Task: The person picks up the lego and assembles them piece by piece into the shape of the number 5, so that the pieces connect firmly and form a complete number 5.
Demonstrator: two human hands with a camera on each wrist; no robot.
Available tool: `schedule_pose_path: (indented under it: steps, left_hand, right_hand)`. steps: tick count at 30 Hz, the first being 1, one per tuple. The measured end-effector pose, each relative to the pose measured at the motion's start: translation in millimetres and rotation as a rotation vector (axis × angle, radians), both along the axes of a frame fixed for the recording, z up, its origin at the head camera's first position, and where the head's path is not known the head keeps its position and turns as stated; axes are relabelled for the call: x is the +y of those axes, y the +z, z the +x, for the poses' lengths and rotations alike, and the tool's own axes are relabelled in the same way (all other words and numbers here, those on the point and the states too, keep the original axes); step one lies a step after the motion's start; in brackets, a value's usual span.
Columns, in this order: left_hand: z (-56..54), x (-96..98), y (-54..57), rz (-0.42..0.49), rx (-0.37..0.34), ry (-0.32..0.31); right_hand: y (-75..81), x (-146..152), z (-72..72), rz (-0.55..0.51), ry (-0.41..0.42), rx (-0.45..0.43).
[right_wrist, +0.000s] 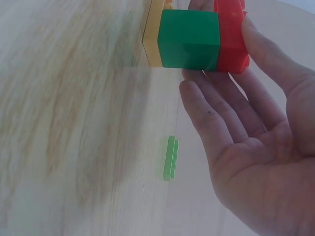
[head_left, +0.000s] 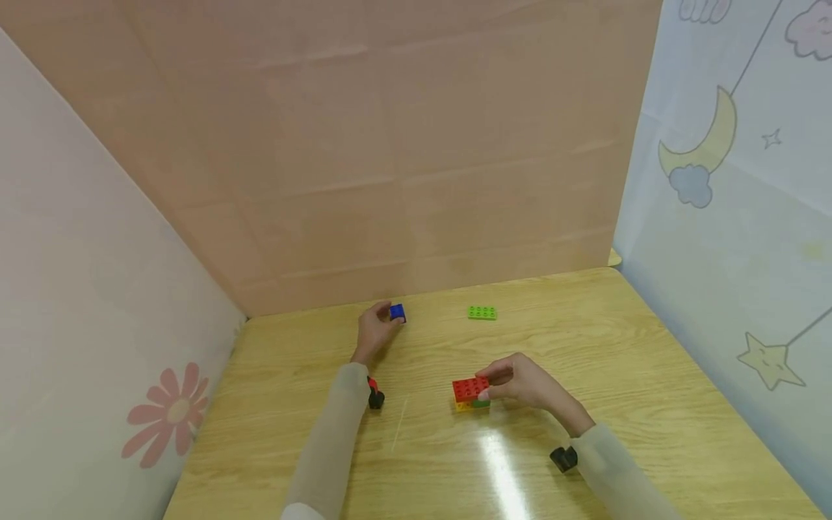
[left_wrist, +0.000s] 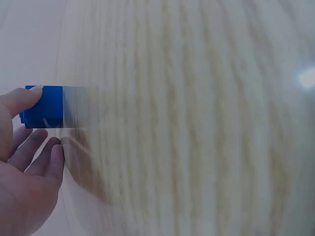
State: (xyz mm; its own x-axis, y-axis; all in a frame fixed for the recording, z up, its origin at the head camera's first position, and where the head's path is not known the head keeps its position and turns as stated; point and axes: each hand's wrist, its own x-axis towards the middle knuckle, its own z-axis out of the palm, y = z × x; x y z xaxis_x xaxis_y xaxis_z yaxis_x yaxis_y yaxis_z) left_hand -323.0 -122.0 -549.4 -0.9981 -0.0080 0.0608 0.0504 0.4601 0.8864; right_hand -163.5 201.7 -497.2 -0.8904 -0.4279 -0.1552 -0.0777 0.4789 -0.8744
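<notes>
Toward the back of the table, my left hand [head_left: 375, 332] holds a small blue brick [head_left: 398, 313] between thumb and fingers. In the left wrist view the thumb lies on the side of this blue brick [left_wrist: 47, 108], which rests on or just above the wood. My right hand [head_left: 528, 383] grips a red brick [head_left: 469, 389] at its right end, thumb on the near side. Beneath the red one is a dark green brick [right_wrist: 189, 39], and under that a flat yellow brick [right_wrist: 153, 37]; the three form a stack. Its far side is hidden by the fingers.
A flat light green brick [head_left: 482, 313] lies studs up on the wooden table [head_left: 292, 404], right of the blue one. A brown panel [head_left: 390, 180] rises behind the table, with pale decorated walls [head_left: 728, 238] at both sides.
</notes>
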Motion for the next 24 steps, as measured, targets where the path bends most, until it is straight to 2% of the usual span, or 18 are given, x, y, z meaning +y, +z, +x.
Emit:
schedule_pose_path:
  steps: [16, 24]
  left_hand:
    - [-4.4, -5.0, -1.1, 0.038, -0.059, -0.051]
    - [-5.7, -3.4, 7.5, 0.035, -0.071, -0.088]
  right_hand:
    - [0.0, -0.4, -0.5, -0.008, 0.003, 0.003]
    - [2.7, -0.1, -1.3, 0.001, 0.001, 0.003]
